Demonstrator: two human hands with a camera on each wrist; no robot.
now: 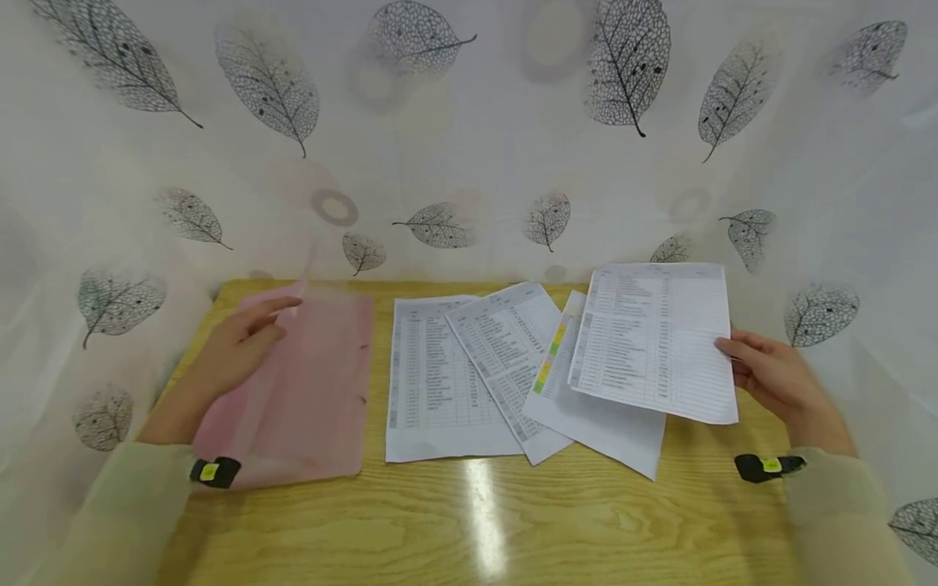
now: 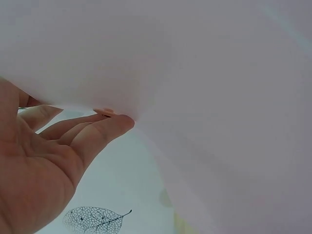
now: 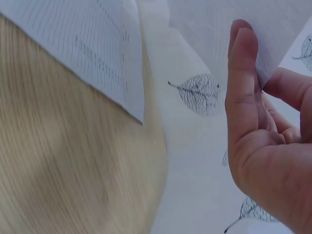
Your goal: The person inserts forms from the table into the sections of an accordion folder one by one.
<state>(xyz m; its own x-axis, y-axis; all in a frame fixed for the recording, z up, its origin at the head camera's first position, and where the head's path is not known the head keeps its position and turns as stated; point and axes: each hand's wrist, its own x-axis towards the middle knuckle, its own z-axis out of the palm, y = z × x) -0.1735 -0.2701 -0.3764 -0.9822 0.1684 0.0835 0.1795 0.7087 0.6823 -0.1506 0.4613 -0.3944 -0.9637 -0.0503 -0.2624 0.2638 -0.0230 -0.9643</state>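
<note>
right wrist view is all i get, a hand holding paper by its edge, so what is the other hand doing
Observer: The left hand pinches a raised edge of the pink folder.
Operator: how many sheets are lying on the table
Observer: Three sheets show on the table, overlapping in a row.
Operator: any colour on those
Observer: Yes, the rightmost sheet has a strip of coloured blocks, mostly yellow and green.

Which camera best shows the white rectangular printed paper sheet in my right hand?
The head view: the white rectangular printed paper sheet appears almost whole, printed side showing. The right wrist view catches only part of it, gripped by the fingers, and the left wrist view shows none of it.
</note>
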